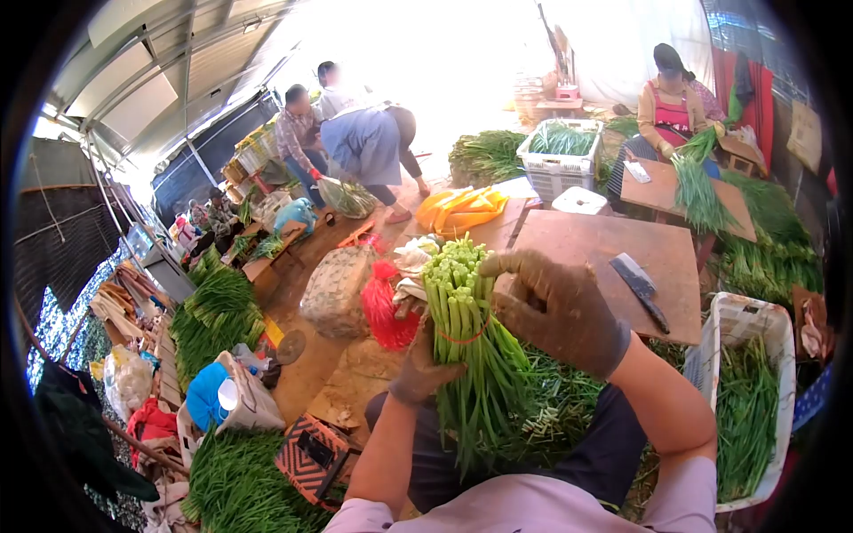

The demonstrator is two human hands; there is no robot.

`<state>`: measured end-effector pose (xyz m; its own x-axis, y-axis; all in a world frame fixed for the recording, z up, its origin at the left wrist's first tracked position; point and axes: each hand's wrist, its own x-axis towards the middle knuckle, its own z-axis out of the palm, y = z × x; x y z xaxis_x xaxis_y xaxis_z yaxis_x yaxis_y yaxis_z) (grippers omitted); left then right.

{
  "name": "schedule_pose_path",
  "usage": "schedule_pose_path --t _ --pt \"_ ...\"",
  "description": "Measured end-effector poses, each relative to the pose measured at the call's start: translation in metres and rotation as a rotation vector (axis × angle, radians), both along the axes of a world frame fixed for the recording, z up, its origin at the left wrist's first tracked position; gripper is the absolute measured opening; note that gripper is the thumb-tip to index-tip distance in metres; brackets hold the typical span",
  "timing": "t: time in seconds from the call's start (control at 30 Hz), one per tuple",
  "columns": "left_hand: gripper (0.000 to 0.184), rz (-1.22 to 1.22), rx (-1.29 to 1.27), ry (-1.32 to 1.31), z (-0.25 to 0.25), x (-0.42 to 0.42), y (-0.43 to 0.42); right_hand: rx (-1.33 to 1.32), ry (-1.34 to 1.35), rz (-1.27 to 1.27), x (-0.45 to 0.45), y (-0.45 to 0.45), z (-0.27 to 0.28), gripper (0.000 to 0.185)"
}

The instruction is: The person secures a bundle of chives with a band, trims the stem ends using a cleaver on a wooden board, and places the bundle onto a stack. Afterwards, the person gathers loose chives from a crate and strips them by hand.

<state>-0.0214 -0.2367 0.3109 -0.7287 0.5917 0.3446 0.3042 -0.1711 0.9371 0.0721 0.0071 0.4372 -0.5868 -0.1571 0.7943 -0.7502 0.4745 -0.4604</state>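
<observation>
A bunch of garlic chives (475,355) stands upright over my lap, its pale cut ends on top and the green leaves hanging below. An orange rubber band (462,338) goes around its middle. My left hand (421,369), in a dark glove, is closed around the left side of the bunch beneath the band. On the other side, my gloved right hand (564,311) has its fingers bent and apart, with the fingertips close against the upper stalks. Whether they press on the stalks is hard to tell. Nothing shows inside that hand.
A knife (640,289) lies on the wooden board (569,235) ahead. To the right stands a white crate (782,391) of chives; another crate (560,164) is farther back. Loose chives (249,484) lie at lower left. A co-worker (671,111) sits at far right; others bend at back left.
</observation>
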Motion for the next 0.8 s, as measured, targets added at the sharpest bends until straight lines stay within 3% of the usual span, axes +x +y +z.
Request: schedule_pose_path --t 0.2,0.3,0.5,0.63,0.73,0.8 --pt "0.109 0.001 -0.032 -0.012 -0.009 -0.004 -0.002 0.242 0.028 -0.225 0.005 -0.006 -0.019 0.019" --pt "0.110 -0.027 -0.067 0.022 -0.003 -0.001 -0.001 0.135 -0.120 -0.055 -0.001 -0.005 -0.019 0.017" --pt "0.111 -0.065 0.004 0.027 -0.001 -0.001 0.005 0.026 -0.100 -0.062 -0.005 -0.003 -0.016 0.012" --pt "0.113 -0.009 -0.004 0.149 -0.005 -0.003 0.008 -0.178 -0.121 -0.115 -0.003 0.019 -0.005 0.017" --pt "0.113 0.056 -0.061 0.273 0.000 -0.001 0.011 -0.479 -0.349 0.066 0.022 0.063 0.004 0.028" --pt "0.113 0.120 -0.107 0.344 0.001 -0.003 0.012 -0.534 -0.393 0.067 0.027 0.082 -0.028 0.031"
